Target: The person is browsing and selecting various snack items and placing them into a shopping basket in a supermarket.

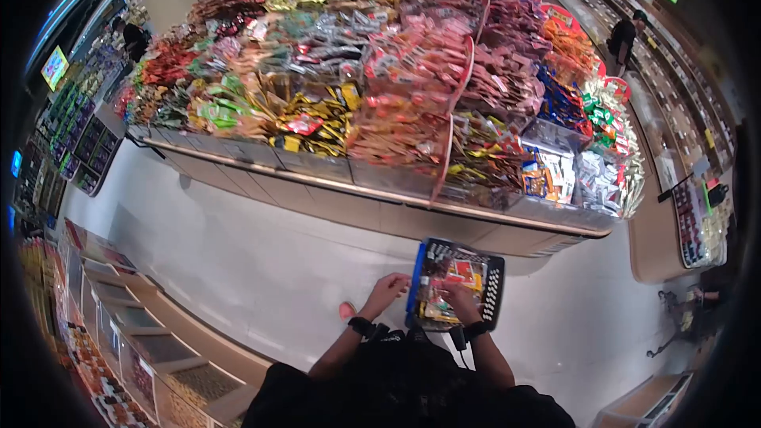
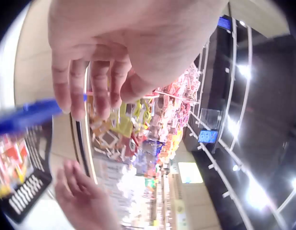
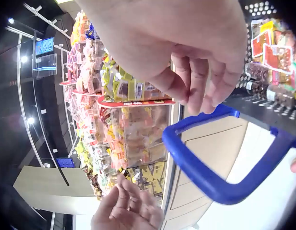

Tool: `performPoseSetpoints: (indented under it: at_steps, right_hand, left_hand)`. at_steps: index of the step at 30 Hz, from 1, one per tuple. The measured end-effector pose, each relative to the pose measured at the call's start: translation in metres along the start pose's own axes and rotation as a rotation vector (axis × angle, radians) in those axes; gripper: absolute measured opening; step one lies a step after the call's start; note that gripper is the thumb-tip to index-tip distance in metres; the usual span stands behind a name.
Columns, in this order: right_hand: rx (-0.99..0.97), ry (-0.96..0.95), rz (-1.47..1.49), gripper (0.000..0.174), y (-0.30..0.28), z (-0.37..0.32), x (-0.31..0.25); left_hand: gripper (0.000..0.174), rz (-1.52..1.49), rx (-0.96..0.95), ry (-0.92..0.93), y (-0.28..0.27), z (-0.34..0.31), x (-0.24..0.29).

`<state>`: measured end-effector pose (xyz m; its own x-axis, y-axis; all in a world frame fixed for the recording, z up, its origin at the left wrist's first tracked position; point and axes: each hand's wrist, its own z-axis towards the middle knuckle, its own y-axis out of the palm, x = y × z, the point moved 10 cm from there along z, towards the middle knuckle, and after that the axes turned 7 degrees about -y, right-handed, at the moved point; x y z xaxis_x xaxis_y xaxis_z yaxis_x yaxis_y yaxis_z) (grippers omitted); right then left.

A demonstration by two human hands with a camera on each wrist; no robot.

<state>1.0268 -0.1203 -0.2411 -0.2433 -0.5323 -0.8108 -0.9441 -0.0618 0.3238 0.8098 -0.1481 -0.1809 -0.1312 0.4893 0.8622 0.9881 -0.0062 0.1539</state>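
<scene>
A black shopping basket (image 1: pixel 497 285) with a blue handle (image 3: pixel 205 184) is in front of my body, with several bagged snacks (image 3: pixel 277 55) inside. My left hand (image 1: pixel 387 295) is beside the basket's left edge. In the left wrist view its fingers (image 2: pixel 101 79) hang loosely, nothing between them, near the blue handle. My right hand (image 1: pixel 461 301) is over the basket in the head view. Its fingers (image 3: pixel 198 79) are loosely bent in the right wrist view, with the tips close above the handle's corner and no object showing in them.
A long display stand (image 1: pixel 380 190) heaped with packaged snacks (image 1: pixel 412 55) runs across the front. Lidded bins (image 1: pixel 158 341) stand low on the left. Pale floor (image 1: pixel 261 246) lies between them. A person (image 1: pixel 624 38) is in the far right aisle; shelves (image 1: pixel 666 71) line that side.
</scene>
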Motion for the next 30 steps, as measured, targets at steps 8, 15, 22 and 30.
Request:
performPoseSetpoints:
  at_steps: [8, 15, 22, 30]
  right_hand:
    - [-0.152, -0.025, -0.17, 0.021, 0.165, 0.013, 0.013]
    - [-0.151, -0.08, -0.246, 0.021, 0.23, 0.066, -0.032]
    - [-0.186, -0.2, -0.226, 0.022, 0.279, 0.13, -0.118]
    - [-0.347, -0.669, -0.515, 0.013, 0.379, 0.274, -0.297]
  left_hand:
    - [0.02, 0.282, 0.42, 0.201, -0.249, -0.037, 0.042]
    - [0.024, 0.086, 0.23, 0.127, -0.273, 0.01, 0.093]
    - [0.023, 0.029, 0.145, 0.157, -0.252, 0.072, 0.152]
    - [0.023, -0.049, 0.235, 0.182, -0.301, 0.165, 0.252]
